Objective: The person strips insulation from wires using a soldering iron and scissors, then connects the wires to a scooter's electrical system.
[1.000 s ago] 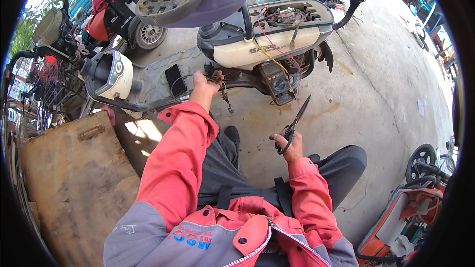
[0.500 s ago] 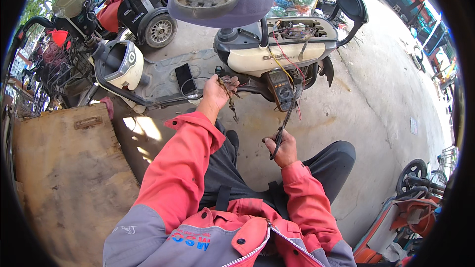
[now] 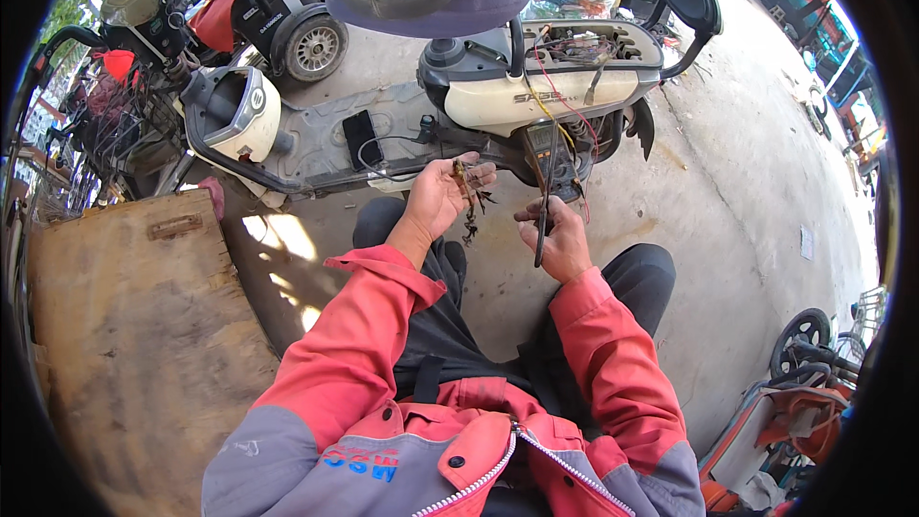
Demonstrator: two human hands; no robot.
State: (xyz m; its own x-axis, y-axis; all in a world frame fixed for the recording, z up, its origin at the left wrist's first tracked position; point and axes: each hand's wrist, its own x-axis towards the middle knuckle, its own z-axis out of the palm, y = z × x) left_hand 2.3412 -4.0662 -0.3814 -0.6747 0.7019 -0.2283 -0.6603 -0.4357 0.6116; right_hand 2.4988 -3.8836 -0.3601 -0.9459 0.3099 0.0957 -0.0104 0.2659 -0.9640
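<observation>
My left hand (image 3: pixel 436 199), palm turned up, holds a short dirty piece of wiring (image 3: pixel 469 199) by the thumb. Its frayed dark ends hang below the fingers. My right hand (image 3: pixel 565 241) is closed around a long, thin dark tool (image 3: pixel 547 201) whose kind I cannot make out. The tool stands nearly upright and crosses in front of a multimeter (image 3: pixel 567 175) leaning against the scooter. Behind both hands is the cream and grey electric scooter (image 3: pixel 536 103). Its seat (image 3: pixel 440 0) is raised, and red and yellow wires run out of its open compartment (image 3: pixel 593 46).
A black phone (image 3: pixel 361 139) and a grey cable lie on the scooter's footboard (image 3: pixel 321 139). A worn wooden board (image 3: pixel 144 306) is at the left. A wheeled vehicle (image 3: pixel 311 43) stands behind. Orange and black parts (image 3: pixel 809 421) sit at the lower right.
Both hands have moved closer together, the left to the right and slightly down, the right upward. The dark tool now stands more upright, in front of the multimeter. My left knee has risen into view.
</observation>
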